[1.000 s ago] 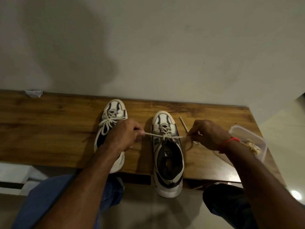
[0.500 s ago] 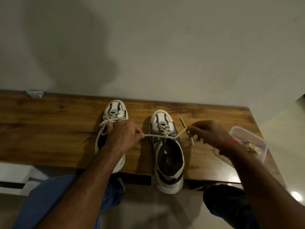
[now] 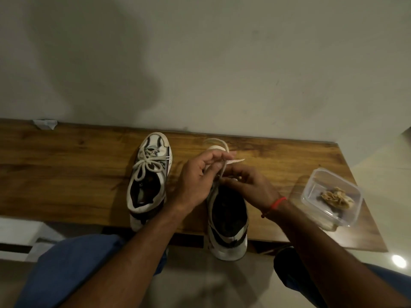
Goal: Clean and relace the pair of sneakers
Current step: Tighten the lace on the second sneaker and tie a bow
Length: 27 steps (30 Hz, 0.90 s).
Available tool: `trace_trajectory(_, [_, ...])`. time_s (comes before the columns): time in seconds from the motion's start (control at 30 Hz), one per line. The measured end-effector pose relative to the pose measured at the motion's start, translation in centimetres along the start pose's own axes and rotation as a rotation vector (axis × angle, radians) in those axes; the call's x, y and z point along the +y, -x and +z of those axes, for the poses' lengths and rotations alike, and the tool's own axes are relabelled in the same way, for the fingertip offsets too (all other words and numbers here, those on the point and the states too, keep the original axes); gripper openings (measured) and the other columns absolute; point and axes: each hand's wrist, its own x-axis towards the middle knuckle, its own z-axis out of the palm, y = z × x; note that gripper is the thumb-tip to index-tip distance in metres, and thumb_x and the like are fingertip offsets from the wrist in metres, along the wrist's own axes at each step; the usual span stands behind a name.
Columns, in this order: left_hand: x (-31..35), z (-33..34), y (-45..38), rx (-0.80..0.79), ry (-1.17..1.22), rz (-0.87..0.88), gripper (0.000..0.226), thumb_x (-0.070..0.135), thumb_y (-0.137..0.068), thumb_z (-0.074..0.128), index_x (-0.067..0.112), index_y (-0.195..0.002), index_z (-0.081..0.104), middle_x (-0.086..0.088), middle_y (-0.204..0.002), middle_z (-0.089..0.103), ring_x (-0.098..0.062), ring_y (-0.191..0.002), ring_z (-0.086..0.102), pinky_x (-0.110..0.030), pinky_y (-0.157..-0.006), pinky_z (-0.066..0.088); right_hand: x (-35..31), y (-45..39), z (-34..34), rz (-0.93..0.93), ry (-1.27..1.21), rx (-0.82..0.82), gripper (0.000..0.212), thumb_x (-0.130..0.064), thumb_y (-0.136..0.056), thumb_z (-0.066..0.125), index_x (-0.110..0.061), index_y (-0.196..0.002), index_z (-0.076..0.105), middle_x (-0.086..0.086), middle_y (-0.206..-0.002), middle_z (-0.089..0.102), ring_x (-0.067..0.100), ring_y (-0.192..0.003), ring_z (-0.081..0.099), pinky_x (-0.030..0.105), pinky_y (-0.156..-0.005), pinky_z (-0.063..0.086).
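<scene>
I see two sneakers standing side by side on the wooden bench [image 3: 66, 165], both with their long axes running near to far, toes pointing at the far wall and heels toward me. The left sneaker [image 3: 149, 183] sits wholly on the wood apart from its heel at the near edge, and its lace is tied in a bow over the tongue. The right sneaker [image 3: 226, 218] lies just right of it with a narrow strip of wood between; its heel hangs well over the near edge of the bench.

Both hands meet above the right sneaker's forefoot. My left hand [image 3: 198, 178] has its fingers curled, thumb and fingertips pinching the lace [image 3: 224, 165], which rises in a loop past the toe, one flat end sticking out to the right. My right hand [image 3: 246, 185], a red thread at the wrist, is curled too and seems to pinch the lace low at the eyelets, though the fingers hide the exact grip.

To the right, well apart from the sneakers, a clear plastic container [image 3: 311, 192] holds a crumpled cloth [image 3: 337, 196] near the bench's right end. Left of the sneakers the wood runs broad to the frame's edge, with a small scrap of paper [image 3: 45, 124] by the wall.
</scene>
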Motion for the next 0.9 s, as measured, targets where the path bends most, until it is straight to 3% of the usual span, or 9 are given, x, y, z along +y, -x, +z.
trace_trajectory(0.13, [-0.5, 0.0, 0.2, -0.076, -0.076, -0.014, 0.034, 0.012, -0.103, 0.055, 0.026, -0.133, 0.061, 0.005, -0.133, 0.067, -0.008, -0.122, 0.063, -0.034, -0.097, 0.057, -0.4, 0.1, 0.4, -0.05, -0.079, 0.02, 0.021, -0.015, -0.096, 0.06, -0.01, -0.113, 0.071, 0.002, -0.107, 0.074, 0.013, -0.103, 0.069, 0.031, -0.09, 0.057])
trace_trajectory(0.23, [-0.2, -0.7, 0.2, -0.06, -0.299, -0.072, 0.039, 0.03, -0.105, 0.051, 0.031, -0.143, 0.049, 0.008, -0.128, 0.065, -0.002, -0.094, 0.069, -0.024, -0.076, 0.06, -0.2, -0.2, 0.2, -0.018, -0.134, 0.145, 0.017, -0.012, -0.094, 0.062, -0.008, -0.107, 0.073, 0.001, -0.098, 0.076, 0.007, -0.091, 0.07, 0.021, -0.076, 0.055])
trace_trajectory(0.37, [-0.2, -2.0, 0.0, -0.104, -0.521, -0.131, 0.019, 0.036, -0.098, 0.061, 0.025, -0.108, 0.073, 0.009, -0.092, 0.072, -0.002, -0.078, 0.064, -0.027, -0.068, 0.056, 0.4, -0.5, -0.3, 0.039, -0.122, 0.232, 0.011, -0.012, -0.09, 0.067, -0.01, -0.099, 0.073, 0.001, -0.093, 0.075, 0.006, -0.083, 0.068, 0.018, -0.068, 0.052])
trace_trajectory(0.47, [-0.2, -2.4, -0.3, -0.156, -0.329, -0.292, 0.011, 0.032, -0.095, 0.066, 0.025, -0.097, 0.075, 0.009, -0.086, 0.07, -0.004, -0.076, 0.062, -0.027, -0.068, 0.049, 0.7, -0.5, -0.3, 0.065, -0.156, 0.257, 0.008, -0.01, -0.089, 0.068, -0.009, -0.097, 0.072, 0.003, -0.089, 0.074, 0.008, -0.079, 0.069, 0.019, -0.066, 0.053])
trace_trajectory(0.53, [-0.1, -2.0, -0.2, -0.218, -0.145, -0.402, 0.011, 0.023, -0.092, 0.07, 0.022, -0.102, 0.075, 0.009, -0.098, 0.071, -0.005, -0.092, 0.064, -0.026, -0.079, 0.051, 0.5, -0.4, -0.2, 0.061, -0.198, 0.266, 0.011, -0.01, -0.087, 0.07, -0.005, -0.097, 0.071, 0.001, -0.084, 0.073, 0.003, -0.072, 0.067, 0.017, -0.062, 0.051])
trace_trajectory(0.63, [-1.1, -0.7, 0.1, -0.156, -0.146, -0.42, 0.015, 0.021, -0.087, 0.077, 0.028, -0.1, 0.073, 0.009, -0.103, 0.073, -0.007, -0.101, 0.066, -0.035, -0.09, 0.057, 0.0, -0.3, -0.2, 0.051, -0.288, 0.24, 0.013, -0.007, -0.086, 0.07, -0.001, -0.097, 0.069, 0.0, -0.082, 0.073, 0.002, -0.07, 0.067, 0.014, -0.059, 0.05])
trace_trajectory(0.77, [-1.8, 0.9, 0.6, 0.006, -0.284, -0.312, 0.034, 0.023, -0.089, 0.075, 0.031, -0.118, 0.058, 0.008, -0.111, 0.07, -0.006, -0.094, 0.068, -0.028, -0.075, 0.058, -0.6, -0.1, -0.1, 0.017, -0.311, 0.145, 0.016, -0.003, -0.083, 0.07, 0.006, -0.096, 0.068, 0.009, -0.089, 0.074, 0.013, -0.084, 0.072, 0.022, -0.071, 0.056])
trace_trajectory(0.83, [-1.7, 1.3, 1.1, -0.008, -0.389, -0.191, 0.041, 0.025, -0.094, 0.069, 0.028, -0.134, 0.057, 0.008, -0.117, 0.066, -0.006, -0.097, 0.065, -0.024, -0.076, 0.056, -0.5, -0.2, -0.1, 0.005, -0.267, 0.119, 0.019, -0.006, -0.082, 0.073, 0.006, -0.097, 0.071, 0.016, -0.097, 0.074, 0.025, -0.096, 0.071, 0.034, -0.085, 0.059])
trace_trajectory(0.9, [-1.6, 1.5, 1.2, -0.031, -0.454, -0.141, 0.034, 0.027, -0.097, 0.064, 0.025, -0.131, 0.063, 0.006, -0.113, 0.067, -0.005, -0.093, 0.063, -0.023, -0.076, 0.055, -0.3, -0.3, -0.2, 0.0, -0.249, 0.111, 0.022, -0.009, -0.081, 0.074, 0.005, -0.097, 0.071, 0.019, -0.1, 0.073, 0.03, -0.1, 0.07, 0.04, -0.091, 0.057])
